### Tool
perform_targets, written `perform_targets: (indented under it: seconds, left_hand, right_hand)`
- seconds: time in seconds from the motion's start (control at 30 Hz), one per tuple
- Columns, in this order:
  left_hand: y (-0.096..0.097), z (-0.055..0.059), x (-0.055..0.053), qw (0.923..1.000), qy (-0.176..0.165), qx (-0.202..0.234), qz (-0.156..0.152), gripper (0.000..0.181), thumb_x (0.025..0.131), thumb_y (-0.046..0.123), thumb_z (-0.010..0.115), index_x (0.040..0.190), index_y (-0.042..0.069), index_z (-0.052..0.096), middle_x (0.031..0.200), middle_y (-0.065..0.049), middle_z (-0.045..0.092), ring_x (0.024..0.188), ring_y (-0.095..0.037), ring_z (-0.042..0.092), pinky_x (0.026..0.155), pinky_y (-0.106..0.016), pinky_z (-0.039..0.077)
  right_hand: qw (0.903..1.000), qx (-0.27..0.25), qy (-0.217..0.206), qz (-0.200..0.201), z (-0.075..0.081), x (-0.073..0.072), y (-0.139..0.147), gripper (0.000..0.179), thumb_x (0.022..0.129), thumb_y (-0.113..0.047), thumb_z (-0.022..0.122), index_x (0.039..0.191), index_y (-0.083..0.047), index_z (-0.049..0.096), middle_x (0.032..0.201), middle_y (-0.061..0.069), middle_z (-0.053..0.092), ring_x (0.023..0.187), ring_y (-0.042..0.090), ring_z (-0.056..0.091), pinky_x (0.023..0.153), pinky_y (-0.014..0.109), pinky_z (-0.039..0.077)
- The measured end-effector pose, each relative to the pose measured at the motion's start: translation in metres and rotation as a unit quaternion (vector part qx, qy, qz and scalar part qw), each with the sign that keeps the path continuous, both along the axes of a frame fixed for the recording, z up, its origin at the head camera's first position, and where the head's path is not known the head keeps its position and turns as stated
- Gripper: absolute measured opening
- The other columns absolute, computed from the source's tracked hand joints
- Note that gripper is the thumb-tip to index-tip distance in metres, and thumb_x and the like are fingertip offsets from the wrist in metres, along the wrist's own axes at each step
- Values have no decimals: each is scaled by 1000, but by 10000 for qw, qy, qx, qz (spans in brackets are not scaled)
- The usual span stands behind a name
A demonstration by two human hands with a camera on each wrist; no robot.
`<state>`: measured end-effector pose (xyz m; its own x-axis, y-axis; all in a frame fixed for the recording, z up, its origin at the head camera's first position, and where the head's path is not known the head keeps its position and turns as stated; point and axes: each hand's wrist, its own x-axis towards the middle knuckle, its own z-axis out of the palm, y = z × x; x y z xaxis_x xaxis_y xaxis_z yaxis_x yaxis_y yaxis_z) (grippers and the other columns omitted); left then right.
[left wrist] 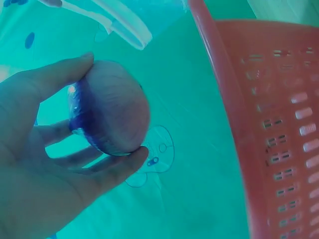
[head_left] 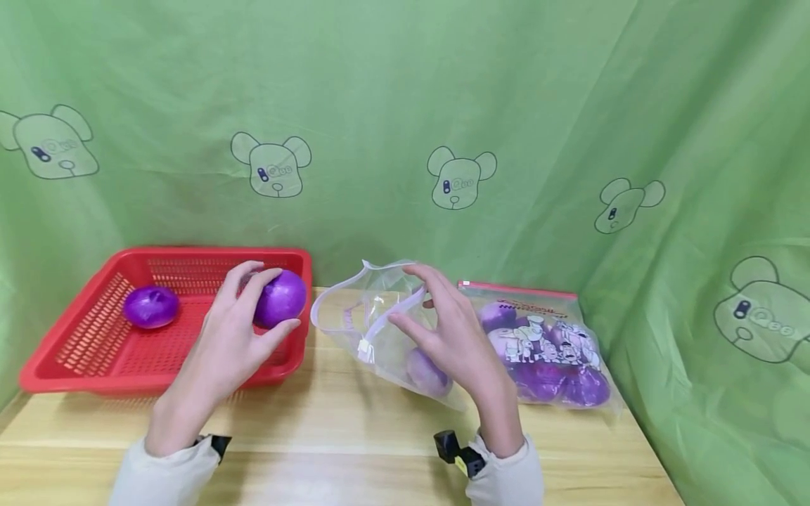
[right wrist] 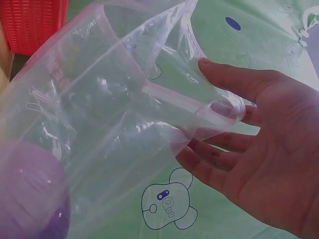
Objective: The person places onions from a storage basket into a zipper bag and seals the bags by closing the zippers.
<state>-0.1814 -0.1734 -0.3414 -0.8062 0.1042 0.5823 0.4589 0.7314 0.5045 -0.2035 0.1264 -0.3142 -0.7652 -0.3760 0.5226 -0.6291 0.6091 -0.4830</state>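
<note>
My left hand grips a shiny purple film-wrapped ball between thumb and fingers, at the right rim of the red basket. The left wrist view shows the same ball with thumb and fingertips spread around its sides. My right hand holds a clear zip bag by its mouth, which gapes toward the left. In the right wrist view the bag's edge lies between the thumb and fingers. One purple ball sits low inside this bag, partly behind my right hand.
Another purple wrapped ball lies in the basket's left part. At the right, a printed zip bag with a red top strip lies on the wooden table, holding several purple balls. A green curtain hangs behind and at the sides.
</note>
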Motion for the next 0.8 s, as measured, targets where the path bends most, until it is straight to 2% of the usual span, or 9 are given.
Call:
perform_targets:
  seconds: [0.13, 0.23, 0.33, 0.47, 0.63, 0.8]
  left_hand:
    - [4, 3, 5, 9999, 129, 104, -13, 70, 78, 17, 86, 139, 9, 53, 134, -16, 43, 103, -36, 59, 77, -53, 59]
    - [7, 6, 9, 9996, 185, 219, -78, 73, 78, 17, 86, 141, 12, 51, 135, -14, 45, 107, -35, 60, 82, -54, 57]
    - [10, 8, 11, 9987, 253, 330, -279, 76, 79, 17, 85, 145, 14, 47, 137, -11, 48, 115, -32, 58, 87, -54, 56]
    - [16, 10, 12, 9979, 311, 354, -446, 80, 80, 18, 85, 146, 11, 41, 140, -12, 51, 121, -31, 57, 90, -53, 55]
    - [20, 11, 15, 9984, 213, 319, -414, 74, 80, 21, 85, 138, 4, 44, 131, -17, 57, 114, -33, 61, 88, -51, 56]
    - [23, 12, 18, 9979, 230, 222, -557, 69, 80, 22, 85, 136, 5, 50, 133, -12, 57, 114, -27, 61, 89, -46, 56]
  right_hand:
    - [10000, 16, -8, -60, 1, 2, 1, 66, 88, -31, 76, 145, -16, 46, 146, -2, 50, 103, 19, 63, 86, 33, 54]
    - [10000, 19, -11, -69, 1, 4, 1, 66, 88, -31, 77, 145, -17, 46, 146, -2, 50, 101, 19, 63, 85, 33, 54]
    - [10000, 20, -3, -17, 1, 5, 0, 67, 88, -30, 77, 145, -15, 47, 146, -2, 51, 101, 19, 63, 85, 33, 54]
    - [10000, 21, -6, 93, 3, 6, -1, 68, 87, -29, 78, 145, -16, 47, 147, -1, 50, 101, 19, 63, 84, 33, 54]
    - [9998, -24, -54, 193, 6, 9, -1, 69, 86, -30, 79, 146, -18, 46, 147, -1, 49, 100, 18, 62, 83, 37, 55]
    - [9997, -32, -45, 237, 8, 12, -1, 69, 86, -30, 78, 146, -17, 47, 147, -2, 49, 100, 17, 61, 82, 38, 55]
